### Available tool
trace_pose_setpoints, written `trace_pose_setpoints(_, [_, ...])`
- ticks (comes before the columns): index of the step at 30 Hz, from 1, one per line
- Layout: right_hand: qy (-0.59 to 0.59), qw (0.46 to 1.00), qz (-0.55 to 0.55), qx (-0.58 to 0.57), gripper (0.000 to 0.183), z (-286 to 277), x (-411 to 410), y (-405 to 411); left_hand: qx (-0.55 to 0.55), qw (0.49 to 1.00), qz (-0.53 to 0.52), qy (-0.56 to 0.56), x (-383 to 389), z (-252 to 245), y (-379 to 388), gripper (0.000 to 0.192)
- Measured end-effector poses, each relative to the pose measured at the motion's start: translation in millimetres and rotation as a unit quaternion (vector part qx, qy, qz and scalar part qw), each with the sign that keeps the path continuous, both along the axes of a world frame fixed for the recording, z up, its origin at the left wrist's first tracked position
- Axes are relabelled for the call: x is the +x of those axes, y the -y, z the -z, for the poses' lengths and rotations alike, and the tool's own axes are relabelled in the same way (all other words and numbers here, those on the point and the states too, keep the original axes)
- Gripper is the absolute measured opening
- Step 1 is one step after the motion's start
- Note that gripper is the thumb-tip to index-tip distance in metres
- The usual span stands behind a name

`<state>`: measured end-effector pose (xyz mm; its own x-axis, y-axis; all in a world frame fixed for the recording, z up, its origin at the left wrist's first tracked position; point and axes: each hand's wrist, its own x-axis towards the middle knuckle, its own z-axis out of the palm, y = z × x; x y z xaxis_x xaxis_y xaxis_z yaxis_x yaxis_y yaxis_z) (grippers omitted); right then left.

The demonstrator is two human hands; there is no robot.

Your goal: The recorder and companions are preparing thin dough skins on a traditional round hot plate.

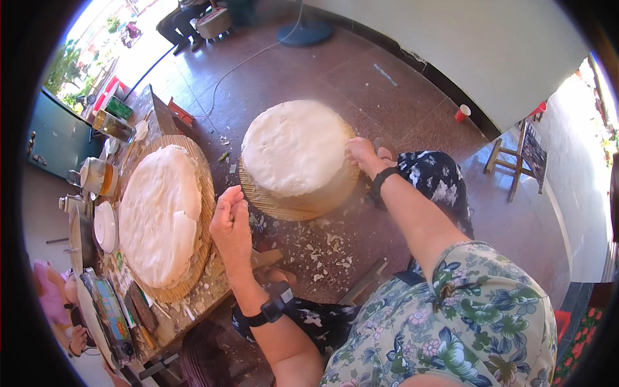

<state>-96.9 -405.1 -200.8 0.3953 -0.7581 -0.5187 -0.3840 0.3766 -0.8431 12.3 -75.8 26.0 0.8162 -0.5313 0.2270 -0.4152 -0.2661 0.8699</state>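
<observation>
A tall round stack of thin white sheets (292, 145) rests on a round ribbed board (309, 208) in front of me. My right hand (360, 154) is at the right rim of this stack, fingers bent; whether they pinch a sheet edge cannot be made out. My left hand (232, 215) is raised between the two stacks, fingers curled loosely, with nothing seen in it. Left of it, a second pile of white sheets (159, 217) lies on another round ribbed board (205, 193) on the worktable, one sheet piece folded or torn near its right side.
The worn wooden table (213, 280) holds a glass jar (113, 126), a white dish (106, 226) and a knife with a wooden handle (147, 337). White flakes (333, 249) litter the floor. A folding stool (520, 159) stands right; another person (181, 24) sits at the back.
</observation>
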Motion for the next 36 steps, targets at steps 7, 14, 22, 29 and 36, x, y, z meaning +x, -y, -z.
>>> trace_pose_setpoints(7, [0.084,0.99,0.068,0.086,0.009,-28,-12,7,0.025,0.999,0.018,-0.008,0,10,21,0.028])
trace_pose_setpoints(14, [0.177,0.98,0.031,0.085,0.009,-29,6,20,0.04,0.998,0.039,-0.027,-1,14,31,0.029])
trace_pose_setpoints(22, [0.299,0.945,0.059,0.118,0.028,-61,46,-12,0.047,0.998,0.006,-0.04,3,18,16,0.03])
trace_pose_setpoints(29, [0.273,0.938,-0.067,-0.205,0.03,-85,71,-7,0.023,1.0,0.005,-0.019,7,8,9,0.03])
trace_pose_setpoints(36, [0.286,0.93,-0.097,-0.21,0.026,-151,100,-61,0.001,0.999,-0.035,-0.034,9,-3,-9,0.029])
